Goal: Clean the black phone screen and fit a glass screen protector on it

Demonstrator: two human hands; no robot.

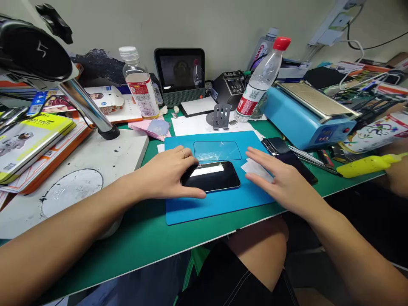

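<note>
Head cam: L hand (170, 174) grips phone (215, 178) by its edges on mid mat (197, 212), prob to steady it, w/ clear sheet (217, 151) on mat's far half, maybe kept off phone, & R hand (282, 176) loosely holding wipe (255, 169) over mat's R side.

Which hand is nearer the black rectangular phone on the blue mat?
Left. The left hand touches the left end of the phone; the right hand is apart from it, beyond its right end.

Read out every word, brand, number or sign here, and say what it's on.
"BATTERY": yellow box.
A mark resembling "5": black rounded head on the metal pole.
Too small or blurred to read: bottle labels, blue machine panel, other print.
Phone: no readable text.
</note>
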